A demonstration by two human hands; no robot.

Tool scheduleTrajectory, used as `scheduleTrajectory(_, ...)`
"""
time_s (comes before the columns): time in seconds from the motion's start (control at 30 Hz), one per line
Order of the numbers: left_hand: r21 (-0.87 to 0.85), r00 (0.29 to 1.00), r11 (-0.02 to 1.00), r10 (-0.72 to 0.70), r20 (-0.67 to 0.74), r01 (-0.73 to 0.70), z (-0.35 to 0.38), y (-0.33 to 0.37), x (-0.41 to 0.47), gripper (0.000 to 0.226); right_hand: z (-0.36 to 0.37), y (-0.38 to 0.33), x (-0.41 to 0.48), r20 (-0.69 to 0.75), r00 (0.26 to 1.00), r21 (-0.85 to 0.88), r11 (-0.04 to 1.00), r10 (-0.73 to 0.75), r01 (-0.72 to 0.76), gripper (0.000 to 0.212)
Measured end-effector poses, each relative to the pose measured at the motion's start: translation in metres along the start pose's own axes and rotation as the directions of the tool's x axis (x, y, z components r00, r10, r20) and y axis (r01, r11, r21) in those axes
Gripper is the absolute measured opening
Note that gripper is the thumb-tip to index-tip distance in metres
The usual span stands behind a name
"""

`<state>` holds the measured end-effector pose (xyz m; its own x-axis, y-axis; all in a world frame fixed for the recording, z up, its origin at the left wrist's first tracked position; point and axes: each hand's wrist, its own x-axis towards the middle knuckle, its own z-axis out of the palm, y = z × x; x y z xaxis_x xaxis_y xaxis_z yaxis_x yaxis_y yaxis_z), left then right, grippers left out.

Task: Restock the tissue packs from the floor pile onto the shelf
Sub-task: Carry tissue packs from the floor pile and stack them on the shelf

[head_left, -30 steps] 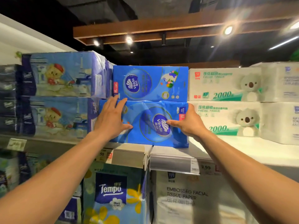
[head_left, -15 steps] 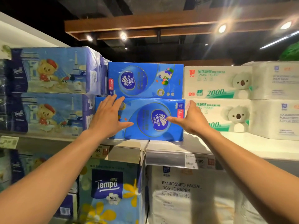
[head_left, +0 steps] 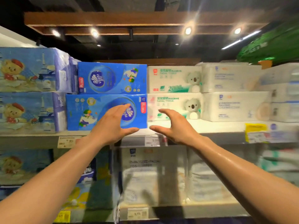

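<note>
— Where is the pack, from where you stand?
— The lower blue tissue pack (head_left: 97,113) sits on the shelf (head_left: 218,127) under a second blue pack (head_left: 112,77). It is squeezed between the bear-print packs (head_left: 29,110) and the white koala packs (head_left: 174,107).
— And the hands?
— The left hand (head_left: 113,126) is up in front of its right half, fingers straight, thumb out, holding nothing. I can't tell if it touches the wrap. The right hand (head_left: 172,125) hangs just past the pack's right end, before the koala packs, fingers spread and empty.
— How does it lie?
— Its long side runs left to right along the shelf edge, with the broad printed face towards us. Its red size label (head_left: 143,107) is at the right end.
</note>
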<state>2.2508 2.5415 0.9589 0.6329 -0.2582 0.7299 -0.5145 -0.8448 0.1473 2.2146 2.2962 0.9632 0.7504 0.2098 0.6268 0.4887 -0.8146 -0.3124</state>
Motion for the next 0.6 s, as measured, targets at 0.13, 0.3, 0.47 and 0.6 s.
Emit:
scheduleTrajectory(0.13, -0.087, 0.993, 0.995, 0.063, 0.1, -0.055, 0.022, 0.079, -0.016, 0.097, -0.047, 0.027, -0.072, 0.035, 0.999, -0.007, 0.999, 0.037, -0.037, 0.075)
scheduleTrajectory(0.3, -0.206, 0.953, 0.965, 0.207, 0.222, -0.161, 0.065, 0.201, -0.057, 0.112, -0.124, 0.075, -0.193, 0.0, 0.977, -0.032, 0.977, 0.213, -0.213, 0.069)
scheduleTrajectory(0.47, -0.346, 0.862, 0.905, 0.368, 0.349, -0.246, 0.105, 0.356, -0.111, 0.123, -0.209, 0.133, -0.336, 0.028, 0.912, -0.104, 0.909, 0.409, -0.404, 0.067)
scheduleTrajectory(0.6, -0.458, 0.764, 0.833, 0.506, 0.401, -0.311, 0.136, 0.486, -0.144, 0.12, -0.281, 0.164, -0.457, 0.007, 0.808, -0.148, 0.8, 0.589, -0.582, 0.067)
